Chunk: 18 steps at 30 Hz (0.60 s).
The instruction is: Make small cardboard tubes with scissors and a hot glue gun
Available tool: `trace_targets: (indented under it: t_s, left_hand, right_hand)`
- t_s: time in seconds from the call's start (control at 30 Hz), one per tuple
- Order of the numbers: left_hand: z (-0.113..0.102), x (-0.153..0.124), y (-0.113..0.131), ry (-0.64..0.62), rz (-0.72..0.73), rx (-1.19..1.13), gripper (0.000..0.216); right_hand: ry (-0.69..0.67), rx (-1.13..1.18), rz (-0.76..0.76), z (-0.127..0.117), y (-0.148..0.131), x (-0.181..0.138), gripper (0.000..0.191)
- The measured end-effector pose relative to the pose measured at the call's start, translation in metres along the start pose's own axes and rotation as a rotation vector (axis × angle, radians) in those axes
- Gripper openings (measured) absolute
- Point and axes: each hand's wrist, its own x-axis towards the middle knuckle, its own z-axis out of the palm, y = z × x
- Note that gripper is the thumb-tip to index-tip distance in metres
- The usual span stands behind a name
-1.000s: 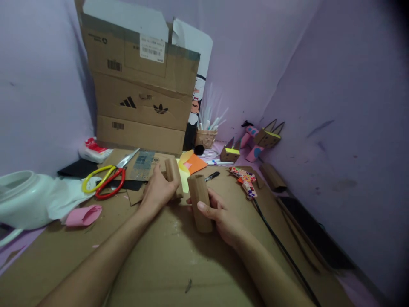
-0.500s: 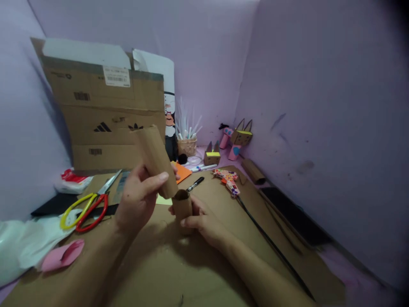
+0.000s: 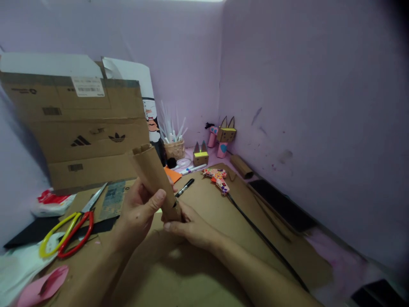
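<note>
My left hand (image 3: 138, 212) is closed round a long brown cardboard tube (image 3: 151, 175) that leans up and to the left, its top end open. My right hand (image 3: 188, 227) is closed at the tube's lower end, fingers wrapped under it. A second, shorter tube seen earlier is hidden behind my fingers where the two hands meet. Both hands are raised just above a sheet of brown cardboard (image 3: 179, 273) on the table.
Yellow and red scissors (image 3: 68, 228) lie at the left, near a pink paper piece (image 3: 41, 288). A black marker (image 3: 184, 187), a patterned glue gun (image 3: 219, 178) with a black cord (image 3: 265, 243), a large cardboard box (image 3: 76, 123), a basket of sticks (image 3: 174, 147) and small cardboard figures (image 3: 225, 136) stand behind.
My left hand lifted the long tube off the table and brought its lower end onto the short tube in my right hand. The view swung to the right.
</note>
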Motion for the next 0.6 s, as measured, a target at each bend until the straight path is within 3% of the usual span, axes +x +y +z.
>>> trace_targets:
  t_s: [0.17,0.3,0.47,0.6]
  left_hand:
    - [0.002,-0.003,0.002,-0.019,0.017,0.005,0.021]
    - [0.008,-0.004,0.002,0.041,0.009,-0.068,0.022]
    - [0.012,-0.002,-0.004,0.106,0.018,-0.029,0.023]
    - [0.012,-0.004,-0.009,0.113,0.035,0.012,0.022]
  right_hand:
    - [0.062,-0.162,-0.096,0.0,0.006,0.001,0.026]
    - [0.104,-0.212,-0.122,0.0,0.009,0.003,0.026]
    - [0.096,-0.231,-0.129,0.0,0.016,0.005,0.027]
    - [0.057,-0.186,-0.149,-0.001,0.012,0.003,0.039]
